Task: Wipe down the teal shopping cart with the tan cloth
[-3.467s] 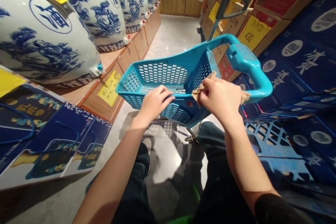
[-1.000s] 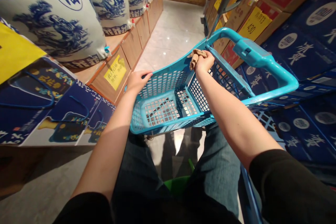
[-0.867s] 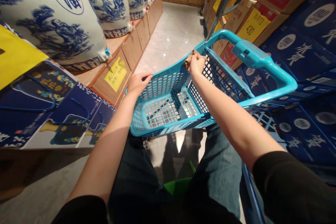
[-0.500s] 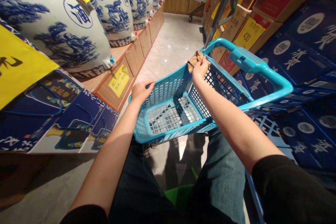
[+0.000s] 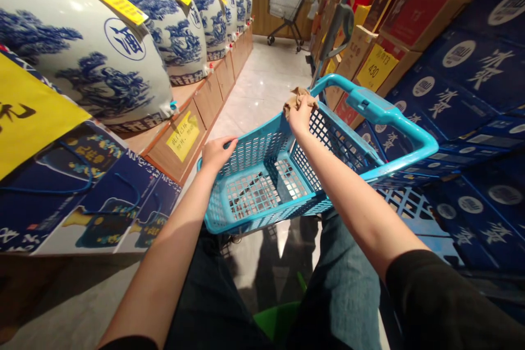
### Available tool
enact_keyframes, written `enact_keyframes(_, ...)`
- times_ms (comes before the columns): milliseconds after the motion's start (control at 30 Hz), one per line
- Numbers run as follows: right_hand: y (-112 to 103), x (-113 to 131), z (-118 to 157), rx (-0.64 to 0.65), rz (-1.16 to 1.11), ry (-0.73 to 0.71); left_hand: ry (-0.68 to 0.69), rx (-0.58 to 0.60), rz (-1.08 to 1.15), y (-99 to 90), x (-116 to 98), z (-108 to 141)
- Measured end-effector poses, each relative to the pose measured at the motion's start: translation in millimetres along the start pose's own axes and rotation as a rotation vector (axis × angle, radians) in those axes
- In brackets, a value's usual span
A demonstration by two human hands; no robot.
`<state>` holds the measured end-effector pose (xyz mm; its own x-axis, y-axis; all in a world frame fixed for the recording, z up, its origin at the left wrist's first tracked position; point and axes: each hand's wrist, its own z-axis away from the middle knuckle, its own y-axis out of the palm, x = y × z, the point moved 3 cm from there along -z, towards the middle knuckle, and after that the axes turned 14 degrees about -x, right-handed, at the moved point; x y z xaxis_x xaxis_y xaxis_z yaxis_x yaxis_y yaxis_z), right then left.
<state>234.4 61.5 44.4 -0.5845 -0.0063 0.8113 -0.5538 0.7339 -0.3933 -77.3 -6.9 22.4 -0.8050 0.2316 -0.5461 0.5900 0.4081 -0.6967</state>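
A blue plastic shopping cart [image 5: 262, 219] stands across in front of me, its basket holding nothing. My left hand [image 5: 218, 153] grips the basket's rim near its far left corner, thumb and fingers over the edge. In my right hand [image 5: 301, 115] is a crumpled brown cloth [image 5: 294, 99], pressed on the rim at the far corner near the handle side. The cart's thick blue handle [image 5: 377, 106] rises to the right of that hand.
Large blue-and-white jars [image 5: 123, 49] line a wooden ledge [image 5: 176, 142] on the left. Blue cartons [image 5: 463, 87] are stacked on the right. A metal cart [image 5: 287, 5] stands down the aisle. Below me is a green object [image 5: 276, 320].
The view has tilted up a little, showing more of the aisle and the metal cart. The right hand and cloth appear slightly further left, still at the same rim corner.
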Motion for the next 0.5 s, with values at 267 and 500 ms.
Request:
enact_keyframes(267,-8,14,23,0.147,0.199,0.160,-0.015,0.006,-0.021,-0.5,-1,0)
enact_keyframes(500,-6,9,20,0.053,0.059,-0.041,0.002,-0.016,-0.025,-0.1,-2,0)
